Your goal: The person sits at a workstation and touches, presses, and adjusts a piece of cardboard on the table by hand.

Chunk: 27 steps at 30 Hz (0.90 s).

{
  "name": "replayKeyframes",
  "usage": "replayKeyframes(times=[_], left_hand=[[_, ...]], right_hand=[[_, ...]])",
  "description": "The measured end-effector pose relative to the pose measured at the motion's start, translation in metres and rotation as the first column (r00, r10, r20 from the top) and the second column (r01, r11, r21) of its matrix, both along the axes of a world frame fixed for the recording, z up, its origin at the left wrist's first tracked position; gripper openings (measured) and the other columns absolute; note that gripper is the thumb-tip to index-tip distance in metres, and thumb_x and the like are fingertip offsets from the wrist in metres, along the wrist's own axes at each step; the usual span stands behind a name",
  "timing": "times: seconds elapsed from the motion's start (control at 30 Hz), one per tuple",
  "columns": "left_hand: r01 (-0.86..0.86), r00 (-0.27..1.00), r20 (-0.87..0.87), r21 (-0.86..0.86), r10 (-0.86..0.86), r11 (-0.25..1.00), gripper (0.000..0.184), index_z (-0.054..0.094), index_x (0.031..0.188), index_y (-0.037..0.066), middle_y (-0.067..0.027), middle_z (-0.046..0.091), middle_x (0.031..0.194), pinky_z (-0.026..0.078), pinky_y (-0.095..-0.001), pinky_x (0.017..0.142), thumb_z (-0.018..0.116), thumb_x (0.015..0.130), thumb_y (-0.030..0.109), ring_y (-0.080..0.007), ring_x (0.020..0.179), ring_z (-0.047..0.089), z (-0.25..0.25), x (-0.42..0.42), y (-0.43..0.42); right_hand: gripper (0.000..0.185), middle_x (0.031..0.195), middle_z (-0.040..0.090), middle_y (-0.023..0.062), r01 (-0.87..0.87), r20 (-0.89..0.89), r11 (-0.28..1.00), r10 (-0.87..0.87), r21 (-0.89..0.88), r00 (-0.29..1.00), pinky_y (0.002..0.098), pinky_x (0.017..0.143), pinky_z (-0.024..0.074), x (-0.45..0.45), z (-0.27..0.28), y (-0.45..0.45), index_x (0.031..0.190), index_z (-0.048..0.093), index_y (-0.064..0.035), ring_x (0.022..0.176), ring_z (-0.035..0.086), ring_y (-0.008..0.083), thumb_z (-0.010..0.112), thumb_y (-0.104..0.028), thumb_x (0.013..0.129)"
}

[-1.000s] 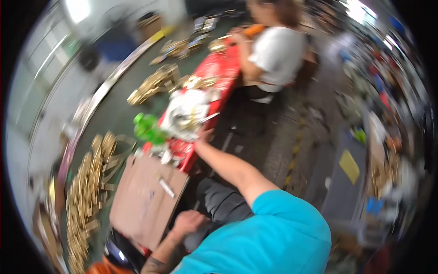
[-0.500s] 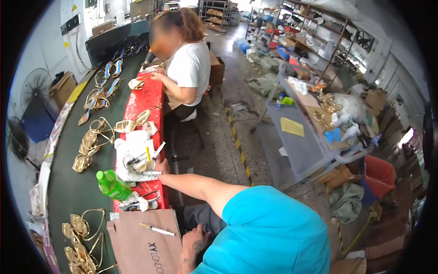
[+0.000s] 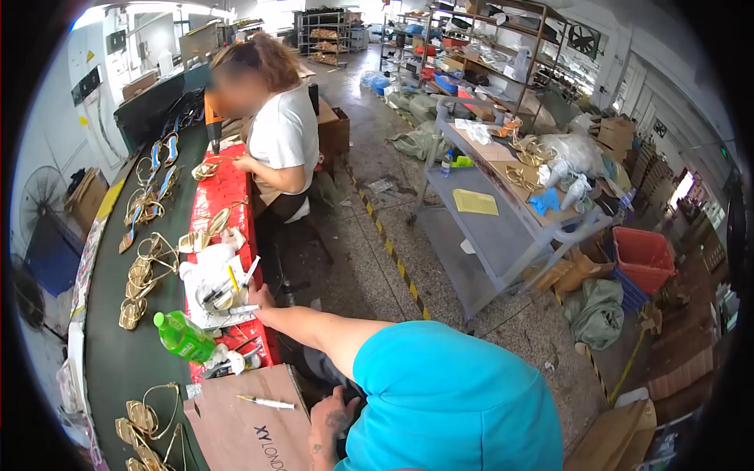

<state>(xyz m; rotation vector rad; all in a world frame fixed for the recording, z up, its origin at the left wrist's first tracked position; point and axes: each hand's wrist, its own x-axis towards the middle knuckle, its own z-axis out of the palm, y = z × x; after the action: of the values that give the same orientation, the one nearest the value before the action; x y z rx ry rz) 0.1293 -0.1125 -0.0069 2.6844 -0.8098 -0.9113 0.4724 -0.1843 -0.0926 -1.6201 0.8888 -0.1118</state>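
Observation:
My right arm reaches out to the red bench, and my right hand (image 3: 261, 298) is at the edge of a white tray (image 3: 216, 319) holding several syringes and white tissue. Its fingertips are hidden beside the syringes, so I cannot tell what they grip. My left hand (image 3: 333, 411) rests low near my lap beside a brown cardboard sheet (image 3: 243, 424), fingers loosely apart, with nothing visible in it. A syringe (image 3: 265, 403) lies on the cardboard. Near the tray, a green bottle (image 3: 182, 336) leans over.
Gold sandals (image 3: 140, 275) lie along the dark green conveyor belt (image 3: 102, 353). A co-worker in a white shirt (image 3: 287, 137) sits farther up the red bench (image 3: 224, 196), handling a sandal beside a heat gun (image 3: 213, 125). A grey cart (image 3: 503, 208) stands on the right.
My view has tilted up and shifted right, so the bench appears farther left. My right hand stays by the tray, and my left hand remains near my lap.

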Motion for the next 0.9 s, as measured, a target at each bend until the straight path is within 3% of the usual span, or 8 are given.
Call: replayKeyframes(times=[0.13,0.9], left_hand=[[-0.024,1.0,-0.001,-0.015,0.024,1.0,0.057,0.057,0.134,0.011,-0.0203,0.075,0.1,0.055,-0.0467,0.076,0.055,0.098,0.055,-0.0405,0.09,0.072,0.017,0.001,0.0],[-0.019,1.0,-0.014,0.01,0.019,1.0,0.059,0.056,0.136,0.012,-0.0193,0.076,0.1,0.056,-0.045,0.077,0.054,0.099,0.057,-0.0401,0.091,0.072,0.009,0.001,0.001]], right_hand=[[0.081,0.117,0.069,0.0283,-0.014,0.016,1.0,0.013,0.01,1.0,0.0532,0.088,0.0521,0.0,0.0,-0.002,0.125,0.055,0.0004,0.105,0.067,0.048,0.036,-0.074,0.098],[0.081,0.114,0.07,0.0281,-0.039,0.012,0.999,0.039,0.004,0.999,0.0538,0.085,0.0522,-0.004,0.008,-0.001,0.125,0.054,-0.0007,0.102,0.068,0.0487,0.033,-0.074,0.099]])
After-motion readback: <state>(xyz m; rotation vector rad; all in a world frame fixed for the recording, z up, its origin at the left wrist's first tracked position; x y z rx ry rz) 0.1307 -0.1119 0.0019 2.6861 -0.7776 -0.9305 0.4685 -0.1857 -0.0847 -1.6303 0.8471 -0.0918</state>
